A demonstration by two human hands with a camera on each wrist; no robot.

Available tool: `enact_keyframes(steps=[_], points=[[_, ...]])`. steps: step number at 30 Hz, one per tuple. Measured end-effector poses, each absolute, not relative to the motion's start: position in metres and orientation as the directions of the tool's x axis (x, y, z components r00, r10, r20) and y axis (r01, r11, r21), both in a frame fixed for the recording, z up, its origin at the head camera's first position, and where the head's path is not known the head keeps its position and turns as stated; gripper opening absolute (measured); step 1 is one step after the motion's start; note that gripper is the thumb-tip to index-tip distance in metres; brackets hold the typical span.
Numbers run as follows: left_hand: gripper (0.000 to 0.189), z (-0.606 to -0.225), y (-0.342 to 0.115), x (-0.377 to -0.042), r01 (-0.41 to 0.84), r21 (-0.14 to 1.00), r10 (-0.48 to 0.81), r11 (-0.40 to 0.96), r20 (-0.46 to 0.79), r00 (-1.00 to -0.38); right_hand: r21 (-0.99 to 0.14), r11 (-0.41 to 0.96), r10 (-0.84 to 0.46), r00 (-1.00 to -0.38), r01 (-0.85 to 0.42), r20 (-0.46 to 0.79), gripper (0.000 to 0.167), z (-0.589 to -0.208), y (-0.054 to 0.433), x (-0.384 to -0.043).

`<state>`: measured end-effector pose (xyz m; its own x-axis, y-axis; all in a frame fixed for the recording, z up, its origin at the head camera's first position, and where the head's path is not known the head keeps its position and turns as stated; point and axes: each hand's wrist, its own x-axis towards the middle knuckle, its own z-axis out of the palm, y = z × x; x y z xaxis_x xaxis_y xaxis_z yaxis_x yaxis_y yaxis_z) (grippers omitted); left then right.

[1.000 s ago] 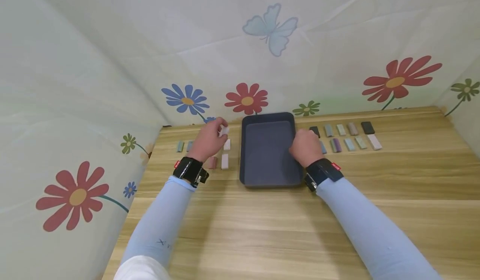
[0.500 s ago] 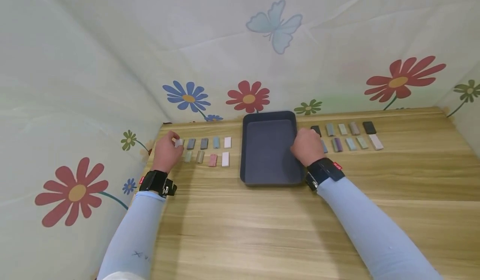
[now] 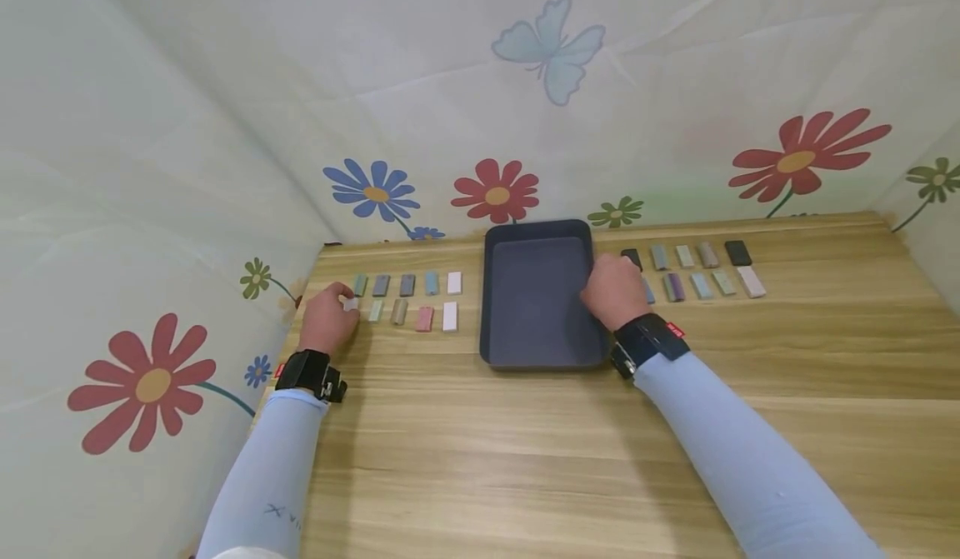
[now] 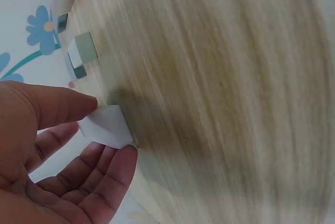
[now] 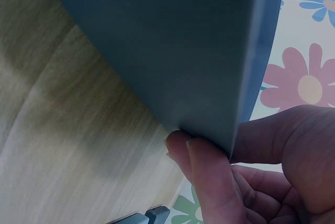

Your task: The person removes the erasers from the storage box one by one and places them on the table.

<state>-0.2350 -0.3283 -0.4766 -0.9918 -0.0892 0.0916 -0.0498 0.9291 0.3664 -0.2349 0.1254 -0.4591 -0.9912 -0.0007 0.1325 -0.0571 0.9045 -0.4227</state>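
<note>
At the left end of the front row of small blocks, my left hand (image 3: 327,319) pinches a small white block (image 4: 109,125) between thumb and fingers. The left wrist view puts the block close over the wooden tabletop, its lower edge beside the fingertips. A pale green block (image 3: 376,311) lies just to its right in the head view. My right hand (image 3: 617,292) grips the right wall of a dark blue-grey rectangular tray (image 3: 543,363), thumb inside and fingers outside. The outer side of the tray (image 5: 157,46) fills much of the right wrist view.
Left of the tray, blocks lie in two rows, among them a pink block (image 3: 425,319) and a white block (image 3: 450,316). Two more rows stand right of it, with a black block (image 3: 738,252) at the far end. A flower-printed cloth (image 3: 420,109) backs the table.
My left hand has carried the white block left from beside the tray to the row's left end, then lowered it toward the front row. The right hand keeps its place on the tray.
</note>
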Motion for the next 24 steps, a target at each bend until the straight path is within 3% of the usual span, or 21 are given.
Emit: enact_keyframes(steps=[10,16,20,24], points=[[0.034,-0.490,-0.331,-0.240,-0.100,0.339,-0.125,0.935,0.054,-0.991,-0.431,0.901,-0.005,-0.995,-0.049,0.104,0.011,-0.462,0.126,-0.236],[0.044,-0.472,-0.305,-0.237,-0.100,0.361,-0.158,0.927,0.133,-0.978,-0.466,0.884,-0.009,-0.997,-0.045,0.078,0.018,-0.461,0.135,-0.240],[0.047,-0.443,-0.263,-0.225,-0.011,0.405,-0.109,0.914,0.219,-0.970,-0.503,0.863,-0.012,-0.998,-0.039,0.057,0.026,-0.457,0.141,-0.239],[0.048,-0.420,-0.223,-0.210,0.114,0.433,-0.027,0.894,0.307,-0.951,-0.502,0.861,-0.033,-0.993,-0.085,0.112,0.035,-0.449,0.153,-0.235]])
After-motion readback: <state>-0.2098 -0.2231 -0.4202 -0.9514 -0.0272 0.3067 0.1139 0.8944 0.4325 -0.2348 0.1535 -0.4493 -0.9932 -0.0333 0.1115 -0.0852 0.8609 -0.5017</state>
